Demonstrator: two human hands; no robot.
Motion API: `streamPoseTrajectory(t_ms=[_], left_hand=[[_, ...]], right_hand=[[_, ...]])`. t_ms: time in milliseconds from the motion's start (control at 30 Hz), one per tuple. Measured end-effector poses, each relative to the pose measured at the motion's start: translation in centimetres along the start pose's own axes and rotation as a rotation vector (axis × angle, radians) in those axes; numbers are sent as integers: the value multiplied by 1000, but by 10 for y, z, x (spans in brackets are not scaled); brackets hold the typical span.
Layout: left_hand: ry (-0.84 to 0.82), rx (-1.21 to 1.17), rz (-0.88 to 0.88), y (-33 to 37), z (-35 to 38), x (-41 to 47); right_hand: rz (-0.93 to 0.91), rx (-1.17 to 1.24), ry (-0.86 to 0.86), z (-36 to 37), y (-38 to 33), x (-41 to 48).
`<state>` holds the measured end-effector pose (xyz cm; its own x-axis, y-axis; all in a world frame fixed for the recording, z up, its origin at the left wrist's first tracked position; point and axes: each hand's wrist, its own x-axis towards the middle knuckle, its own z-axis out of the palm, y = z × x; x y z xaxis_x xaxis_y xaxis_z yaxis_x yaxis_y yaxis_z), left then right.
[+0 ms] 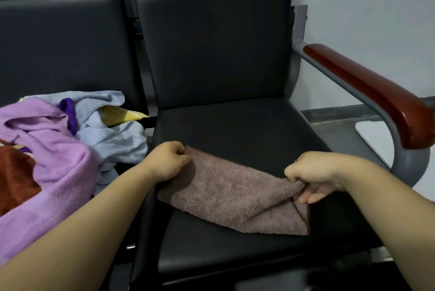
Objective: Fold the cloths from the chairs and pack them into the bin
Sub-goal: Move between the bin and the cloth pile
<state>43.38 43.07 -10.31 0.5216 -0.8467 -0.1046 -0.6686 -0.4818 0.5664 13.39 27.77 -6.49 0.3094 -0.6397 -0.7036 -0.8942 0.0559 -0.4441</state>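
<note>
Cloth (235,194), brown terry, count one, lay on the near half of the right chair's seat (235,123). Long axis ran diagonally, from far left to near right. It looked partly doubled over, with a stitched hem showing at the near-right corner.

Left hand (167,161): fingers curled, pinching the cloth's far-left corner. Right hand (315,173): fingers curled round a bunched fold at the cloth's right edge, lifted slightly off the seat. Hands: two, both on the same cloth.

Pile (70,144) on the left chair (58,43): five colours were counted, namely lilac, pale blue, yellow, dark purple and rust. Could not tell whether each was a separate piece. The pile's right edge lay just beside the left hand.

Cloth's near-left corner overhung the seat's left edge. Far half of the seat was bare behind the cloth, and a bare strip ran along the seat's near edge. Armrest (367,92), count one, stood right of the right hand and apart from it.
</note>
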Motion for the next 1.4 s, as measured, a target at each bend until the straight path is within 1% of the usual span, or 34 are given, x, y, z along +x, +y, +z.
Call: streamPoseTrajectory(t_ms=[100, 233, 433, 600, 633, 733, 767, 833, 900, 967, 1033, 1100, 1167, 1233, 1300, 1400], left_hand=[[22, 48, -7, 2, 4, 1], [53, 88, -23, 5, 9, 0], [152, 114, -27, 8, 19, -12], [173, 162, 39, 7, 28, -15], [198, 187, 63, 6, 30, -16], [325, 324, 210, 3, 35, -19], [329, 321, 273, 4, 36, -19], [239, 246, 418, 10, 38, -22], [54, 207, 514, 17, 41, -27], [-137, 274, 526, 19, 46, -33], [-234, 428, 486, 16, 51, -38], [-258, 489, 427, 15, 52, -40], [-246, 502, 370, 16, 51, -38], [-232, 518, 335, 16, 51, -35], [-228, 529, 322, 15, 52, -34], [-225, 526, 322, 15, 52, -34]], right_hand=[[27, 13, -28, 0, 8, -2], [-16, 123, 23, 3, 10, 0], [-69, 156, 85, 12, 4, -5], [-89, 164, 95, 15, 0, -9], [-86, 162, 96, 16, 0, -9], [-77, 152, 108, 17, -1, -8], [-75, 144, 113, 17, -2, -8], [-72, 120, 119, 17, -3, -8], [-66, 107, 122, 18, -4, -7], [-65, 119, 134, 19, -6, -5], [-73, 158, 155, 19, -8, -2], [-95, 215, 180, 18, -9, 4], [-115, 284, 186, 17, -12, 10], [-130, 337, 140, 15, -16, 11], [-123, 317, 78, 14, -19, 6], [-83, 172, 21, 14, -19, 3]])
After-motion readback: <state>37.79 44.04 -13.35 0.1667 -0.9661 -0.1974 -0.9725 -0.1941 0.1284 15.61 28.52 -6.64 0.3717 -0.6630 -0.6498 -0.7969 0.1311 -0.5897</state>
